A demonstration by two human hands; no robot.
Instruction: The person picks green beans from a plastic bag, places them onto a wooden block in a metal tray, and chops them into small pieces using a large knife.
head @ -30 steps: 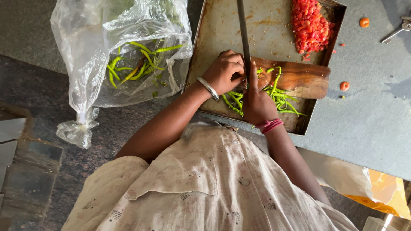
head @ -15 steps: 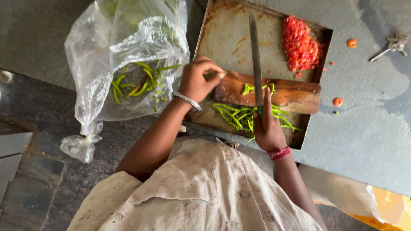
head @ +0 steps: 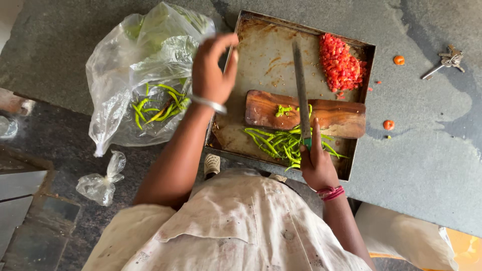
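I noted the tray resting on the table, right of the plastic bag. Inside the bag lay a bunch of chillies. A wooden board sat in the tray, nearer its right wall. A heap of chopped tomato lay in the tray's far right corner, behind the board. Loose chillies lay in the tray in front of the board. The knife crossed the board, its blade pointing away from me. My right hand sat at the tray's near edge; my left hand hung between bag and tray. Keys lay on the table, well right of the tray.
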